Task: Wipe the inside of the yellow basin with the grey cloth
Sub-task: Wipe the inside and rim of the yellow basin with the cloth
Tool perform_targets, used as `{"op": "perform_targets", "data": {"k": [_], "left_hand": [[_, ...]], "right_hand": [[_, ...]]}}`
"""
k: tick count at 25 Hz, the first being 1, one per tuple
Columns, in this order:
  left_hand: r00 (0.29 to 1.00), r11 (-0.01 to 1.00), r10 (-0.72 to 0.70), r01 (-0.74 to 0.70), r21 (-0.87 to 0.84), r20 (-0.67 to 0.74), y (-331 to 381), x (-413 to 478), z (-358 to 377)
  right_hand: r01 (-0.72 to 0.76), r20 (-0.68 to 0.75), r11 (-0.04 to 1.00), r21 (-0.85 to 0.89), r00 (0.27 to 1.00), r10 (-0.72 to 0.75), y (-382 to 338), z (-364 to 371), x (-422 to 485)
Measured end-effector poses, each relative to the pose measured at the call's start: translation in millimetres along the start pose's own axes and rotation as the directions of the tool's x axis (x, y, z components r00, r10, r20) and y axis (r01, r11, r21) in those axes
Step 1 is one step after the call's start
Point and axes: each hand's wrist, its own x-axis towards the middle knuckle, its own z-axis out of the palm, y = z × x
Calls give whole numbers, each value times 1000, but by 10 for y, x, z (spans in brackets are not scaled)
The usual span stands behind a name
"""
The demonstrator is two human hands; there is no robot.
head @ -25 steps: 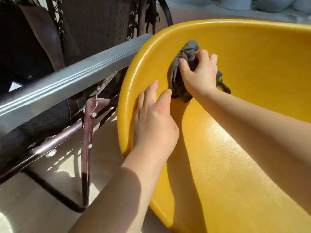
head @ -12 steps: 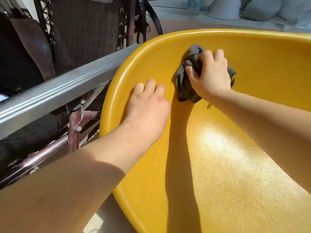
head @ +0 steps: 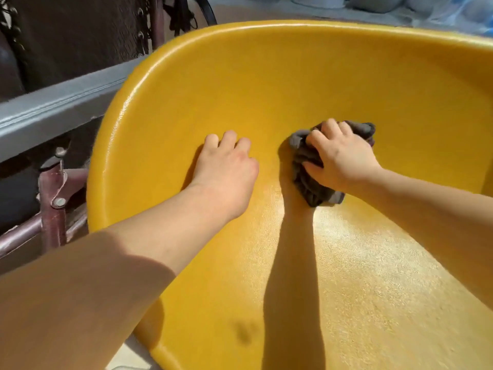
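A large yellow basin point(head: 266, 76) fills most of the view, tilted so its inside faces me. My right hand point(head: 344, 158) grips a bunched grey cloth point(head: 309, 180) and presses it against the inner wall near the bend into the floor. My left hand point(head: 226, 172) lies flat on the inner wall to the left of the cloth, palm down, fingers together, holding nothing. Sunlight falls on the basin's floor, and my right arm casts a dark shadow down it.
A grey metal rail point(head: 58, 102) runs diagonally past the basin's left rim. Behind and below it stands a dark folding chair with a reddish-brown frame point(head: 53, 198). Pale sacks or containers point(head: 373, 2) sit beyond the far rim. A small dark smudge point(head: 244, 333) marks the basin floor.
My right hand has slid the cloth down and to the right along the inner wall, away from the upper rim. My left hand has moved from the rim further into the basin.
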Motion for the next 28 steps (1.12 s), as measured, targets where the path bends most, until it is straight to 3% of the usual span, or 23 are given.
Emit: {"op": "perform_targets", "data": {"k": [2,4,5,7,10,12,15,19,21,23,25,28], "left_hand": [[1000,1000,5,-5,-6,-6,128,18,53],[1000,999,22,-23,-31,-22,264,59,54],[999,999,33,-34,-41,-34,329,86,38],[997,997,37,-41,-66,-61,437,115,4],[999,993,42,-45,-106,-27,548,33,-14],[999,992,48,-46,-114,11,566,-88,0],[997,990,52,-44,-135,56,587,-224,-57],[987,985,54,-28,-172,151,766,-505,-105],[976,972,103,-58,-228,193,940,-674,-136],[958,946,178,-104,-307,223,1189,-814,-165],[948,916,230,-135,-378,218,1430,-856,-204],[954,894,253,-167,-415,162,1683,-756,-232]], "right_hand": [[-264,-158,963,-51,954,253,461,-281,154],[-498,-240,867,9,841,486,740,-537,252],[-556,-227,831,26,806,547,761,-572,251],[-553,-98,830,67,825,557,509,-405,102],[-513,238,823,245,855,461,-383,115,-466],[-491,378,794,358,854,358,-950,125,-880],[-347,528,819,457,847,65,-1343,-262,-1389],[-250,643,763,596,719,-266,-1464,-951,-2097],[-226,703,790,570,633,-326,-1256,-1092,-2352],[-223,787,886,408,578,-217,-829,-1062,-2475],[-256,811,956,146,584,32,-288,-903,-2534],[-405,678,901,-158,619,397,255,-605,-2607]]}}
